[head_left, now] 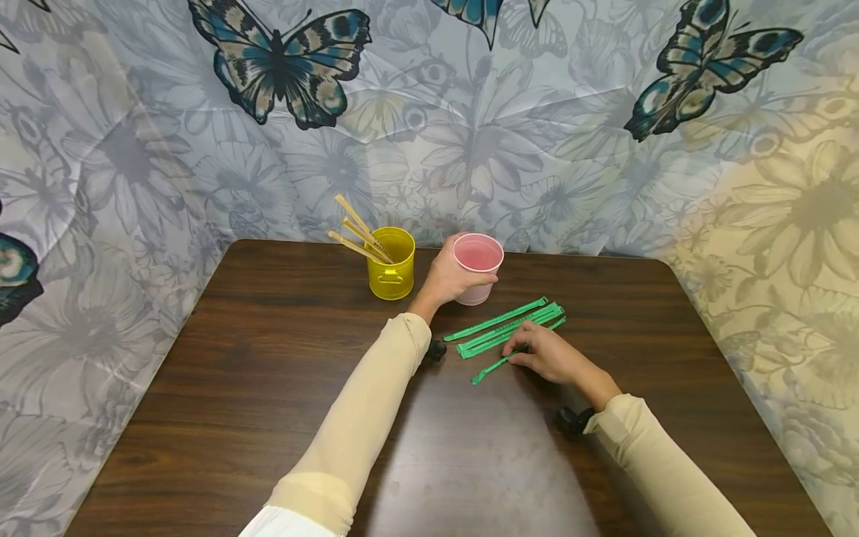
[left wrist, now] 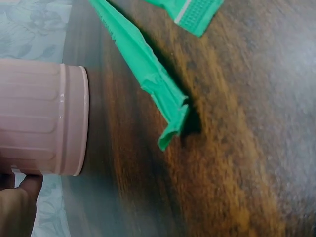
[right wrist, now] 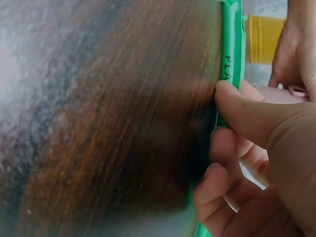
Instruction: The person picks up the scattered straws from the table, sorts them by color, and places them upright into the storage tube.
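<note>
My left hand (head_left: 451, 277) grips a small pink bucket (head_left: 478, 257), its fingers behind and thumb across the front. In the left wrist view the ribbed wall of the pink bucket (left wrist: 34, 116) faces me, with some fingers (left wrist: 22, 200) under it. My right hand (head_left: 546, 354) pinches a slim green wrapped packet (head_left: 493, 371) between thumb and fingers, low over the table. Close up in the right wrist view, the thumb presses the green packet (right wrist: 232, 44), which bears the printed letters "PLA". Several more green wrapped packets (head_left: 496, 319) lie beside it; what is inside them is hidden.
A yellow bucket (head_left: 391, 287) with a small handle stands left of the pink one. Several pale wooden sticks (head_left: 359, 224) lean in it. The dark wooden table (head_left: 268, 388) meets a butterfly-print cloth (head_left: 416, 149) at its back edge.
</note>
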`<state>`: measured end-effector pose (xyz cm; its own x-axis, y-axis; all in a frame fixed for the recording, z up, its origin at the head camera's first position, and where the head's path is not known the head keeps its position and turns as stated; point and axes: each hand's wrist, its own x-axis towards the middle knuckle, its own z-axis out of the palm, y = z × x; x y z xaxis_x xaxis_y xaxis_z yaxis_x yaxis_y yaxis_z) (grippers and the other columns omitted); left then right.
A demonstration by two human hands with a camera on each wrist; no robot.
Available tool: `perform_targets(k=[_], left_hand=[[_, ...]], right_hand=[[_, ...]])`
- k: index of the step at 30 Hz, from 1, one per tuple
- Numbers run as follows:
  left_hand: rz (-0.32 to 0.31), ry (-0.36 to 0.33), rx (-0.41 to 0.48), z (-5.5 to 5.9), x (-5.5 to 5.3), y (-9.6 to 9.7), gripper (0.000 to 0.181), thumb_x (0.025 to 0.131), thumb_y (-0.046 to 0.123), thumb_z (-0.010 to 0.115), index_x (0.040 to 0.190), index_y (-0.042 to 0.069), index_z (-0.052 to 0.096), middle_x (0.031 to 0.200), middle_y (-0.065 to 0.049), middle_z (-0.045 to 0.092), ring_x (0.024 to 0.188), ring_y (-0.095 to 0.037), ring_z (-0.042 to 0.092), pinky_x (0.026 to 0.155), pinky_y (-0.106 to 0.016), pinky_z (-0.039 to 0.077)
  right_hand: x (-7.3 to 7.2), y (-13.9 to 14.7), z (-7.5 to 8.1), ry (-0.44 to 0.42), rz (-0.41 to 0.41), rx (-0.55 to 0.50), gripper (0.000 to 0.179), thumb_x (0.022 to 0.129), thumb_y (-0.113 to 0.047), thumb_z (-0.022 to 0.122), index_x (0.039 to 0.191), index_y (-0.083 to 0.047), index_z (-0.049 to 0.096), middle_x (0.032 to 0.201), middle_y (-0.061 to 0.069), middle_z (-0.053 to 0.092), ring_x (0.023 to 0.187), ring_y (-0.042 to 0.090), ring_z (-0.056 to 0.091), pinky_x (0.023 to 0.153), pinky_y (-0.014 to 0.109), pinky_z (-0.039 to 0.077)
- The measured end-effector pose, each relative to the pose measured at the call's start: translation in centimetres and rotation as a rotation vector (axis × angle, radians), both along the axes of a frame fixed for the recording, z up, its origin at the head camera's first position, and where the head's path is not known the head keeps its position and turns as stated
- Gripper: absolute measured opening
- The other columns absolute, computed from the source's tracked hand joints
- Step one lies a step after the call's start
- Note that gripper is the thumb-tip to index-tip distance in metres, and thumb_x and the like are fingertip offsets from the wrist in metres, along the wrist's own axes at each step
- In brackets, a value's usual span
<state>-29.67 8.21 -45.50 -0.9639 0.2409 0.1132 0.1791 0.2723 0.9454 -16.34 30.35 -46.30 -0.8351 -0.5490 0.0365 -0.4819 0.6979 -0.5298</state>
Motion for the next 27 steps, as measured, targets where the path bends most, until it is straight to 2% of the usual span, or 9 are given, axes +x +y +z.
perform_targets(k=[12,17,21,27], left_hand=[[-0.013,-0.026,-0.004,0.3,0.1,0.0,0.104,0.068,0.037,0.096,0.152,0.021,0.037,0.14,-0.005,0.059,0.127,-0.022,0.058,0.107,-0.042,0.05],[-0.015,-0.028,0.003,0.3,0.1,-0.1,0.103,0.068,0.036,0.096,0.152,0.021,0.038,0.139,-0.004,0.06,0.126,-0.021,0.058,0.107,-0.041,0.051],[-0.026,-0.023,0.014,0.2,0.0,-0.2,0.103,0.068,0.035,0.097,0.151,0.02,0.038,0.138,-0.004,0.06,0.126,-0.021,0.058,0.107,-0.04,0.05],[-0.026,-0.015,0.009,0.2,0.0,-0.3,0.103,0.067,0.035,0.097,0.15,0.018,0.038,0.137,-0.005,0.061,0.125,-0.022,0.059,0.107,-0.039,0.05]], right_hand=[[0.4,-0.1,0.1,0.069,0.019,0.036,0.01,0.091,-0.007,0.075,0.095,-0.016,0.073,0.099,-0.002,0.066,0.091,0.014,0.064,0.076,0.026,0.055],[0.6,-0.2,0.4,0.063,0.021,0.04,0.009,0.094,-0.01,0.072,0.099,-0.017,0.072,0.101,-0.005,0.065,0.092,0.011,0.064,0.078,0.026,0.056],[0.7,-0.1,1.4,0.082,0.004,-0.011,0.01,0.093,-0.008,0.073,0.1,-0.016,0.072,0.099,-0.005,0.065,0.089,0.008,0.062,0.074,0.025,0.053],[0.3,-0.3,4.1,0.164,-0.064,-0.119,0.016,0.091,-0.005,0.074,0.105,-0.011,0.069,0.098,-0.003,0.064,0.069,0.007,0.053,0.061,0.023,0.049]])
